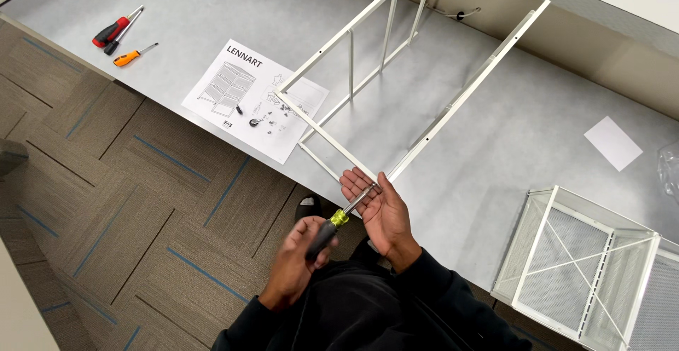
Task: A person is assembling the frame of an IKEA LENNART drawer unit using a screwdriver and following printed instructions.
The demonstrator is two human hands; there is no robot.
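White metal frame [396,82] lies on the grey desk [495,153], long axis running from the near desk edge up and away to the right; its near corner sits right at the hands. Right hand [378,213] is the nearer one, fingers spread and cupped around that corner. Left hand [300,255] has fingers wrapped tight on the black-and-yellow screwdriver [338,222], shaft pointing up-right into the corner, touching the right palm area. Counts: one frame, one screwdriver in hand, three more screwdrivers [117,36] far left, one instruction sheet [247,96], one blank paper [612,142], two mesh baskets [587,266] at right.
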